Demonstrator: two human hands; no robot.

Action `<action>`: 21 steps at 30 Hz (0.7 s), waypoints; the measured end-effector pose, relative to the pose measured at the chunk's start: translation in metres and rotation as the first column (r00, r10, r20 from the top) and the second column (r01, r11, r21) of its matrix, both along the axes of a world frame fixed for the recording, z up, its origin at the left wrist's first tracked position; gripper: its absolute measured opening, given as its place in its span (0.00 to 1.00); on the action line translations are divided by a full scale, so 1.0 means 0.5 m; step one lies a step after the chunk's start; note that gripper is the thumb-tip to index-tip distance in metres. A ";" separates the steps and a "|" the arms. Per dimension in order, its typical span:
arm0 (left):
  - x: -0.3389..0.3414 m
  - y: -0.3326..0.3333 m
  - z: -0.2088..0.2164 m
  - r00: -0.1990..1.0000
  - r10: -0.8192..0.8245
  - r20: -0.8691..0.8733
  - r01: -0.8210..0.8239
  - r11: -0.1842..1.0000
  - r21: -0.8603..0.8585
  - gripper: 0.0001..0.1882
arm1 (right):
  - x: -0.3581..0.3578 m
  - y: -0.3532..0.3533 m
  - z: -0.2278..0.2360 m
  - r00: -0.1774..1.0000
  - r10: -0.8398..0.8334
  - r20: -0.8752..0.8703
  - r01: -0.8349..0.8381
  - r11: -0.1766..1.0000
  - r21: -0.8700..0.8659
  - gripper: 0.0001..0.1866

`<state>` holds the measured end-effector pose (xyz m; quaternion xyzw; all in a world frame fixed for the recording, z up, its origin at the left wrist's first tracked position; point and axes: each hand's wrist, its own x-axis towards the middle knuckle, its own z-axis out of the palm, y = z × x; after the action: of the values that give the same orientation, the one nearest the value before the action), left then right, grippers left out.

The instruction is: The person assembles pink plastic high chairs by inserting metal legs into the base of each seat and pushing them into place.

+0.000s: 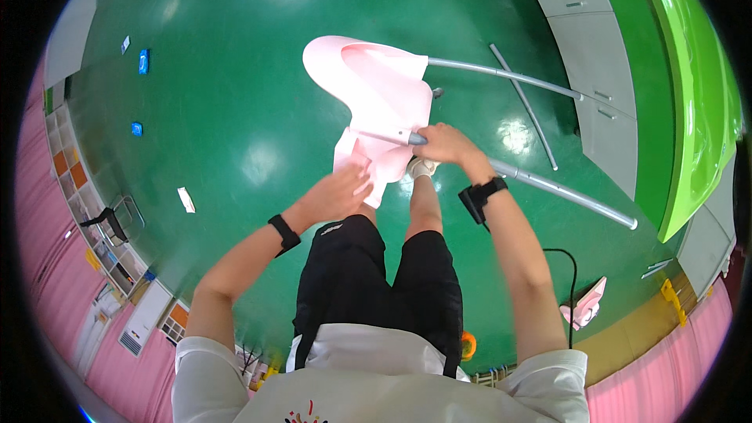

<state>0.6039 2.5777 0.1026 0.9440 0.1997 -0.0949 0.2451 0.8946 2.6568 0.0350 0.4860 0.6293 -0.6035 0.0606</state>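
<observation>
A large pink moulded plastic panel (356, 70) stands in front of my legs, with curved wings and a tube-like socket on the near side. My right hand (448, 145) is closed round a silver metal pole (568, 192), whose grey tapered end (417, 139) lies at the socket's mouth. Whether that end sits inside is hard to tell. My left hand (338, 190) is curled at the panel's near lower edge, its fingers against the pink plastic. A second silver pole (501, 73) runs to the right from the panel's far side.
A loose silver pole (525, 110) lies on the green floor, under the far pole. White cabinets (587, 55) and a bright green structure (689, 94) stand at right. A smaller pink part (585, 305) lies lower right. Blue packets (144, 61) and a folding chair (117, 222) are at left.
</observation>
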 end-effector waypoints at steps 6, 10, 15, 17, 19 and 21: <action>-0.137 -0.128 -0.180 0.725 -0.585 -0.363 0.686 0.660 0.305 0.20 | -0.006 0.016 -0.017 0.989 -0.084 -0.121 0.031 0.923 -0.383 0.12; -0.204 -0.139 -0.296 0.531 -0.755 -0.385 0.835 0.390 0.388 0.20 | -0.009 0.019 -0.016 0.989 -0.106 -0.107 0.052 0.906 -0.421 0.16; -0.264 -0.201 -0.375 0.312 -0.708 -0.634 0.936 0.115 0.333 0.19 | -0.084 0.059 0.054 0.983 -0.091 -0.158 0.022 0.920 -0.392 0.28; -0.254 -0.225 -0.396 0.338 -0.664 -0.667 0.941 0.229 0.249 0.17 | -0.098 0.057 0.066 0.985 -0.086 -0.147 0.035 0.946 -0.323 0.26; -0.282 -0.259 -0.409 0.337 -0.609 -0.718 0.927 0.347 0.141 0.15 | -0.132 0.053 0.073 0.984 -0.060 -0.166 0.023 0.976 -0.218 0.20; -0.375 -0.304 -0.411 0.449 -0.498 -0.742 0.800 0.594 0.085 0.10 | -0.189 0.059 0.084 0.971 -0.025 -0.239 0.001 0.995 -0.098 0.15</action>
<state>0.4165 2.4256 -0.1030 0.8759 -0.1026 -0.4582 -0.1106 0.8002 2.6861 0.0770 0.4099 0.5986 -0.6882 0.0036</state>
